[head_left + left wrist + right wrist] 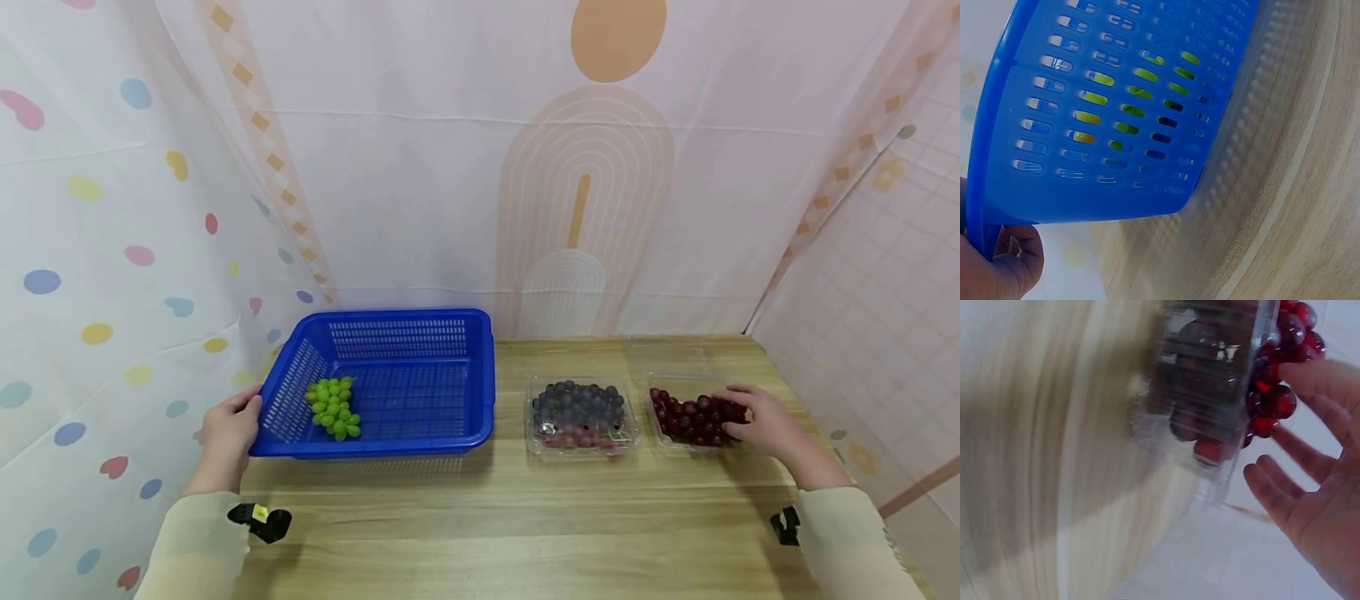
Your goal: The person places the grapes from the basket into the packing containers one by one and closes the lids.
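My left hand [230,427] grips the near left corner rim of a blue plastic basket [483,429]. Thumb and curled fingers pinch that rim in the left wrist view. A bunch of green grapes [333,408] lies inside, towards the basket's left end, and shows through the slots in the left wrist view. At the right, my right hand [768,423] reaches over a bunch of red grapes [693,419] in a clear plastic box [1207,394]. Its thumb is against the grapes in the right wrist view, with the other fingers spread and only loosely bent.
Between the basket and the red grapes stands a clear plastic box [531,437] of dark grapes [577,404], its lid down. All of it is on a wooden table [510,533]. Patterned cloth [420,200] hangs behind and at both sides.
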`<action>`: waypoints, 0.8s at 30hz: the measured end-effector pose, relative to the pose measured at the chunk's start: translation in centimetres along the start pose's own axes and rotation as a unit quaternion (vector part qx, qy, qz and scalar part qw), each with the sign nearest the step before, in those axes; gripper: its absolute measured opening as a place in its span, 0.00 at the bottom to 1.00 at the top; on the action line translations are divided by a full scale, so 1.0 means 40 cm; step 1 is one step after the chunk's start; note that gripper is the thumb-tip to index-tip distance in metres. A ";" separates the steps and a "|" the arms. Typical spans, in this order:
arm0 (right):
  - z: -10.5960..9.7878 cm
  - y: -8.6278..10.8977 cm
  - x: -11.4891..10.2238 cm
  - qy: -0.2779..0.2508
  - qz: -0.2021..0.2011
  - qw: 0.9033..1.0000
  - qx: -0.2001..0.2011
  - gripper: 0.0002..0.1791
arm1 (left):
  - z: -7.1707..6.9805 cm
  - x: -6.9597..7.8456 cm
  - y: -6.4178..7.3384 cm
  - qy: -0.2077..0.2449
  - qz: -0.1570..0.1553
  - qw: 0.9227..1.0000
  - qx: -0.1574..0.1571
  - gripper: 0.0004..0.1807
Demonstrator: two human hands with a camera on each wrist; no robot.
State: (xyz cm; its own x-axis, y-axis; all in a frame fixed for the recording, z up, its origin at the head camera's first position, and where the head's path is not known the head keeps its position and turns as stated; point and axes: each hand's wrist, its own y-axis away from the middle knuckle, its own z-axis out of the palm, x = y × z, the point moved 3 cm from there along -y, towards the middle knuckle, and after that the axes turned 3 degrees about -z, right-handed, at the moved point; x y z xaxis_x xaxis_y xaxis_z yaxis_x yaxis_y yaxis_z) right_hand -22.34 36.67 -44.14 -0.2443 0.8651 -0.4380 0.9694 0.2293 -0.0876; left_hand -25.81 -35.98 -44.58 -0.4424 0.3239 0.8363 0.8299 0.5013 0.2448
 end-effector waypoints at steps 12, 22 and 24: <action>0.000 -0.016 -0.047 -0.019 -0.054 0.998 0.032 0.18 | 0.003 -0.001 -0.002 0.006 -0.002 1.000 -0.001 0.26; 0.018 -0.020 -0.039 0.008 -0.036 0.999 0.032 0.17 | 0.003 -0.002 -0.005 -0.005 -0.002 1.000 0.004 0.26; 0.021 -0.021 -0.040 0.011 -0.034 0.999 0.029 0.17 | 0.003 -0.002 -0.004 -0.009 -0.001 1.000 0.004 0.26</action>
State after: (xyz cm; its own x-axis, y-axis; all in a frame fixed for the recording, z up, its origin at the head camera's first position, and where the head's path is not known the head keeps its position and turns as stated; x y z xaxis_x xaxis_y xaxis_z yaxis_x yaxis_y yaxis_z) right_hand -22.75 34.73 -44.12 -0.3089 0.8580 -0.4104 0.9504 0.2621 -0.1673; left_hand -25.96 -35.97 -44.74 -0.4491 0.3370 0.8275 0.8266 0.5082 0.2417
